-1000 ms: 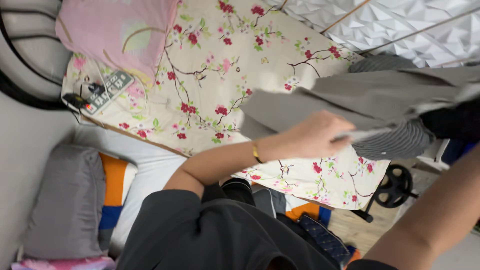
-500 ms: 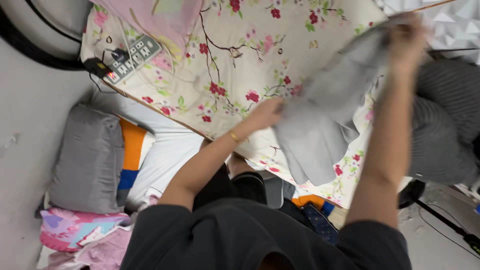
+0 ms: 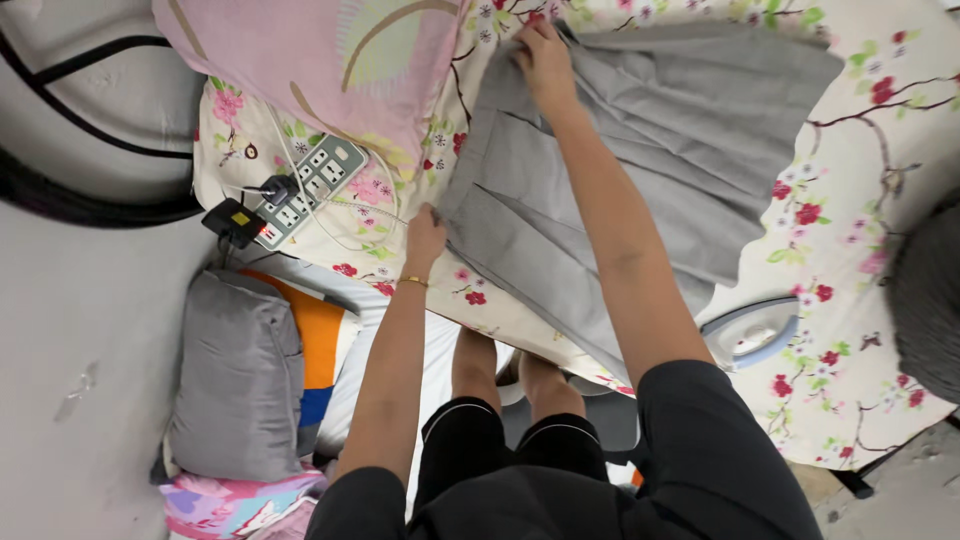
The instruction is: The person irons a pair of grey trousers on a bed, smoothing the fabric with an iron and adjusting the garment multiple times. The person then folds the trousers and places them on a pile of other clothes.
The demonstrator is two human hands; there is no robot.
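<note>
A grey pleated garment lies spread flat on a floral sheet. My left hand, with a thin gold bracelet at the wrist, grips the garment's near-left corner. My right hand reaches farther out and holds the garment's far-left edge, close to a pink pillow. My right forearm crosses over the cloth and hides part of it.
A white and blue clothes iron rests on the sheet just right of my right arm. A grey power strip with a black plug lies left of the garment. A grey cushion and orange and blue bedding lie below left. A dark striped cloth shows at the right edge.
The garment was held up in the air and swung over; it now lies spread on the sheet, with both hands at its left edge. The iron has come into view.
</note>
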